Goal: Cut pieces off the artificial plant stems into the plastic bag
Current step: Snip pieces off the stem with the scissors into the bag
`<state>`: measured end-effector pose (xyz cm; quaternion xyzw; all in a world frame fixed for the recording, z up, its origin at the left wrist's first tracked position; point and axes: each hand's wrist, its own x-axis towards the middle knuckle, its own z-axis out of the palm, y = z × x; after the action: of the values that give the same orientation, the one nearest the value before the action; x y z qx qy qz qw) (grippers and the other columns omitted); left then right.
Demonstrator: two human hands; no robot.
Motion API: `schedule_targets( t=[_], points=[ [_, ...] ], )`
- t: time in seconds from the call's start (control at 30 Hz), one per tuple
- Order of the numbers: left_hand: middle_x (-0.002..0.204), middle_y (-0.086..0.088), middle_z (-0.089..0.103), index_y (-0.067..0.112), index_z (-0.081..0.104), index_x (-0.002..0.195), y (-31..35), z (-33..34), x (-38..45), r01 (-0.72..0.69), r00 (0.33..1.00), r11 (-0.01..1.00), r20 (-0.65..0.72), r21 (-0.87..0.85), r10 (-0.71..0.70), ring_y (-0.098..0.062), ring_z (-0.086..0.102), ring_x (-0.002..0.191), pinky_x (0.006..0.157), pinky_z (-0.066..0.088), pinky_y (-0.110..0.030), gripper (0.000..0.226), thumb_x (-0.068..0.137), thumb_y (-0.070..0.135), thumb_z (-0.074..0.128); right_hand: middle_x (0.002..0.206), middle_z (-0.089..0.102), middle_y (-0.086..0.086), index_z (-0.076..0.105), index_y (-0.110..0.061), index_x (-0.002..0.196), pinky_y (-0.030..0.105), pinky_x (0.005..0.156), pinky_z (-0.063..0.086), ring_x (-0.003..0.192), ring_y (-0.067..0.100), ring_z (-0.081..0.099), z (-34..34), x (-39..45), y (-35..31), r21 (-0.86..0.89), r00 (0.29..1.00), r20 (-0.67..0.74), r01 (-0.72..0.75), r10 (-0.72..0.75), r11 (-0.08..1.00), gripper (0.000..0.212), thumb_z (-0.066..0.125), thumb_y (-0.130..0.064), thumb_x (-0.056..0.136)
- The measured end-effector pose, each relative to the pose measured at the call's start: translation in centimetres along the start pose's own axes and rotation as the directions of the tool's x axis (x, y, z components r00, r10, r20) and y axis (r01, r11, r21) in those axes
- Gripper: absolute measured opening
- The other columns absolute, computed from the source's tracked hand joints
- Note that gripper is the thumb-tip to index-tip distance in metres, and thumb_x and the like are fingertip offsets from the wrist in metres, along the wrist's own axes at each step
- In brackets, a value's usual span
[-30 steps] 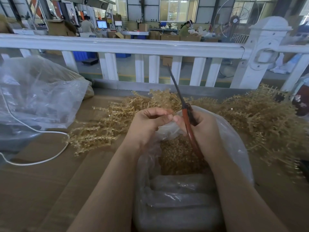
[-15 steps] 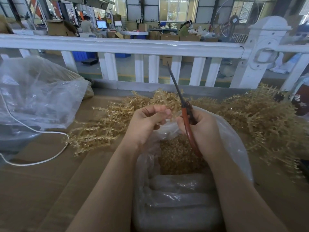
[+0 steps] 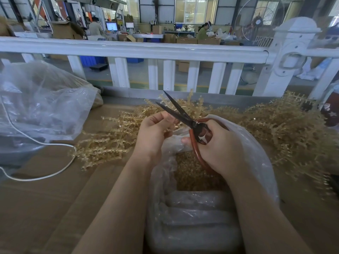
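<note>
My right hand [image 3: 220,145] grips the red handles of a pair of scissors [image 3: 185,117]. Their dark blades are spread apart and point up and to the left. My left hand [image 3: 154,132] is beside the blades with its fingers curled; what they pinch is too small to tell, and a golden stem shows just past them. Both hands are over the mouth of a clear plastic bag [image 3: 256,158], which holds cut golden pieces [image 3: 190,173]. Golden artificial plant stems lie in one pile on the left [image 3: 110,142] and a bigger pile on the right [image 3: 286,131].
A brown cardboard surface [image 3: 45,208] covers the table. A large crumpled clear bag [image 3: 42,105] and a white cable [image 3: 55,143] lie at the left. A white railing [image 3: 139,50] runs along the far edge. Beyond it is a workshop with people and boxes.
The scissor blades were together and nearly upright; now they are spread and tilted to the left. My left hand has shifted slightly left and up.
</note>
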<state>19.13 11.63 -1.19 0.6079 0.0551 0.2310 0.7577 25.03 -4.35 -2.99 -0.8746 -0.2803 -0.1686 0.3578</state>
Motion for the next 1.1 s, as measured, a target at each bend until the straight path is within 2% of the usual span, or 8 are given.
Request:
schedule_targets(
  t=[0.2,0.3,0.5,0.57,0.63,0.7,0.87,1.1],
  points=[
    [0.065,0.003,0.056,0.023,0.072,0.066,-0.12,-0.06,0.05,-0.036,0.998,0.999,0.055,0.003,0.036,-0.013,0.041,0.066,0.067,0.040,-0.023,0.039,0.098,0.008,0.056,0.102,0.065,-0.014,0.061,-0.026,0.105,0.023,0.082,0.051,0.092,0.007,0.061,-0.31,-0.03,0.16,-0.099,1.000,-0.020,0.022,-0.024,0.995,0.060,0.064,-0.077,0.074],
    [0.066,0.002,0.055,0.022,0.071,0.067,-0.26,-0.16,0.17,-0.052,0.997,0.999,0.054,-0.001,0.052,-0.015,0.039,0.066,0.067,0.039,-0.025,0.035,0.097,0.008,0.057,0.098,0.063,-0.016,0.060,-0.027,0.102,0.019,0.078,0.045,0.087,0.005,0.058,-0.34,0.08,0.24,-0.136,0.999,-0.025,0.030,-0.034,0.990,0.059,0.064,-0.079,0.074],
    [0.081,-0.013,0.046,0.021,0.073,0.069,-0.23,-0.17,0.15,-0.061,0.996,0.998,0.059,-0.015,0.062,-0.020,0.034,0.071,0.067,0.040,-0.023,0.033,0.096,0.010,0.059,0.100,0.066,-0.015,0.062,-0.028,0.104,0.020,0.082,0.047,0.088,0.005,0.057,-0.20,0.19,0.36,-0.150,0.999,-0.024,0.021,-0.025,0.988,0.060,0.062,-0.080,0.073],
    [0.082,-0.014,0.046,0.022,0.073,0.069,-0.15,-0.13,0.15,-0.064,0.997,0.998,0.053,-0.019,0.065,-0.020,0.035,0.070,0.067,0.041,-0.022,0.034,0.097,0.009,0.059,0.098,0.064,-0.017,0.062,-0.028,0.103,0.015,0.079,0.041,0.086,0.004,0.055,-0.16,0.20,0.35,-0.139,0.999,-0.023,0.023,-0.027,0.990,0.061,0.060,-0.081,0.072],
    [0.076,-0.011,0.049,0.023,0.075,0.068,-0.08,-0.07,0.13,-0.068,0.997,0.997,0.045,-0.028,0.069,-0.018,0.036,0.069,0.067,0.041,-0.022,0.035,0.096,0.010,0.059,0.094,0.060,-0.019,0.062,-0.028,0.102,0.005,0.074,0.031,0.083,0.002,0.052,-0.17,0.15,0.25,-0.145,0.999,-0.029,0.023,-0.027,0.989,0.062,0.059,-0.081,0.071],
    [0.070,-0.006,0.050,0.023,0.074,0.066,-0.03,-0.05,0.08,-0.072,0.996,0.997,0.040,-0.036,0.074,-0.016,0.036,0.067,0.066,0.040,-0.023,0.034,0.095,0.011,0.061,0.091,0.060,-0.019,0.064,-0.027,0.099,0.003,0.071,0.027,0.080,0.001,0.051,-0.14,0.06,0.22,-0.143,0.998,-0.049,0.025,-0.032,0.989,0.059,0.062,-0.079,0.073],
    [0.066,0.001,0.054,0.023,0.072,0.063,0.05,0.02,0.00,-0.072,0.996,0.997,0.041,-0.042,0.074,-0.014,0.038,0.066,0.066,0.042,-0.020,0.035,0.095,0.013,0.061,0.079,0.059,-0.020,0.063,-0.027,0.086,0.001,0.066,0.027,0.067,0.000,0.050,-0.13,-0.27,0.05,-0.125,0.994,-0.103,0.028,-0.041,0.992,0.058,0.053,-0.083,0.072],
    [0.065,0.004,0.056,0.023,0.071,0.064,0.02,-0.03,0.00,-0.063,0.997,0.997,0.040,-0.038,0.064,-0.014,0.040,0.066,0.068,0.041,-0.024,0.036,0.096,0.011,0.060,0.081,0.057,-0.024,0.067,-0.027,0.092,0.002,0.069,0.029,0.070,0.001,0.052,0.12,-0.27,0.21,-0.109,0.993,-0.108,0.034,-0.046,0.993,0.067,0.046,-0.087,0.071]
  ],
)
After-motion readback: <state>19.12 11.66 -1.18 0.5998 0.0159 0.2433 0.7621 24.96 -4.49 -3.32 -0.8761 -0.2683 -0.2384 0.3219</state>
